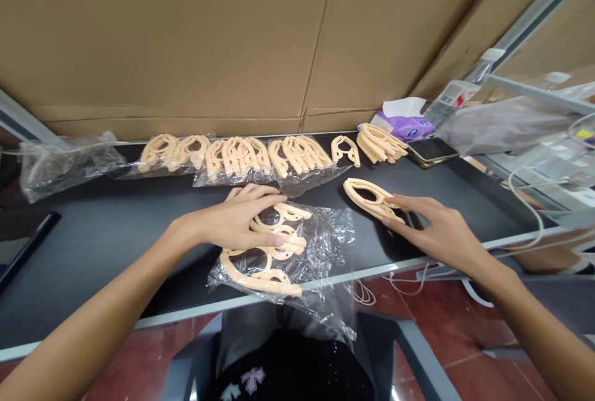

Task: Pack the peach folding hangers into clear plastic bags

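Observation:
My right hand (434, 227) pinches a cream plastic folding hanger (367, 198), folded up, between thumb and fingers just above the dark table. Over a clear plastic bag (325, 240) lies my left hand (242, 218), its thumb apart from its fingers, resting on the hangers inside. Several cream folding hangers (264, 280) show through this bag, partly covered by that hand. The bag's mouth end hangs over the front edge of the table. A stack of loose folding hangers (379, 142) lies farther back, beside a single hanger (344, 150).
Bagged hangers (239, 156) line the back of the table (106, 233) against cardboard. At far left lies a crumpled clear bag (69, 162). A phone (433, 150), a purple tissue pack (405, 123) and a bottle (465, 91) stand or lie at right, near white cables (525, 202).

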### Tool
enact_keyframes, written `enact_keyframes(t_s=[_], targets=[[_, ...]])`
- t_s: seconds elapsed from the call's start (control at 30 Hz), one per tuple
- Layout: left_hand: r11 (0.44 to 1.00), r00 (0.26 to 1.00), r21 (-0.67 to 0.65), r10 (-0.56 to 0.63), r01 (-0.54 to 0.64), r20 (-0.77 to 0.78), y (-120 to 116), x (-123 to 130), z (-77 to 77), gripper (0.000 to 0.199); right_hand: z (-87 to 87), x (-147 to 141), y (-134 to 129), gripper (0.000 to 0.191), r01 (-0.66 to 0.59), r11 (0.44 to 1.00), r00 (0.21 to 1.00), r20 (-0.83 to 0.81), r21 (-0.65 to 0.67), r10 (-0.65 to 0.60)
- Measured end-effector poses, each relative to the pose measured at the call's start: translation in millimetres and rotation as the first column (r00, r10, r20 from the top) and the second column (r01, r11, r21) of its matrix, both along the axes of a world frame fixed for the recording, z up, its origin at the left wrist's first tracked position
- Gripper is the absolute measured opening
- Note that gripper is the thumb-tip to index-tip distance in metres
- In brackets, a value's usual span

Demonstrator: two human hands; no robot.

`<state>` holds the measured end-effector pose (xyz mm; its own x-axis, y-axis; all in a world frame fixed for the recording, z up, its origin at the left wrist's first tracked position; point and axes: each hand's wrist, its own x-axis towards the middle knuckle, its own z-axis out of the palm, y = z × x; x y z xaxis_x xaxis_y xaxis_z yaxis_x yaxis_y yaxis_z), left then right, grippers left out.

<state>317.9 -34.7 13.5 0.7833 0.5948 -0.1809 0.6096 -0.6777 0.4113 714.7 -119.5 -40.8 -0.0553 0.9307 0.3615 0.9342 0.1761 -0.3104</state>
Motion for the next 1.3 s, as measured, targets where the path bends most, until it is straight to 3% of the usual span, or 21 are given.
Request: enact_keyframes(t_s=[0.17,0.33,0.47,0.53,0.7,0.93,1.3], targets=[[0.987,0.997,0.148,0.066,-0.069,0.026,-20.7,0.8,11.3,0.075,-0.2,2.9,-6.9,0.033,-0.031,0.996,0.994,-0.100,0.082,0.039],[0.942,0.980,0.293,0.120,-0.163,0.158,-66.4,3.7,10.3,0.046,-2.6,1.9,-2.9,0.034,-0.040,0.996,0.990,-0.130,0.081,0.051],[0.916,0.965,0.330,0.169,-0.229,0.201,-100.6,30.8,6.4,0.028,-2.7,-0.4,0.9,0.033,-0.037,0.998,0.991,-0.128,0.052,0.043],[0.906,0.967,0.351,0.188,-0.238,0.170,-108.8,48.9,5.1,0.032,0.7,-1.1,1.8,0.030,-0.055,0.995,0.994,-0.085,0.080,0.062],[0.904,0.983,0.386,0.169,-0.181,0.065,-107.5,79.4,0.0,0.044,11.0,-4.1,-0.9,0.030,-0.068,0.991,0.994,-0.074,0.112,0.076],[0.891,0.978,0.414,0.207,-0.186,-0.007,-103.7,81.5,0.0,0.029,2.9,-9.0,-8.0,0.042,0.051,0.997,0.999,-0.021,0.066,-0.049],[0.881,0.968,0.404,0.200,-0.246,0.152,-104.9,75.2,5.6,0.020,12.9,-1.5,-0.6,0.039,0.095,0.987,0.981,-0.155,-0.130,-0.115]])
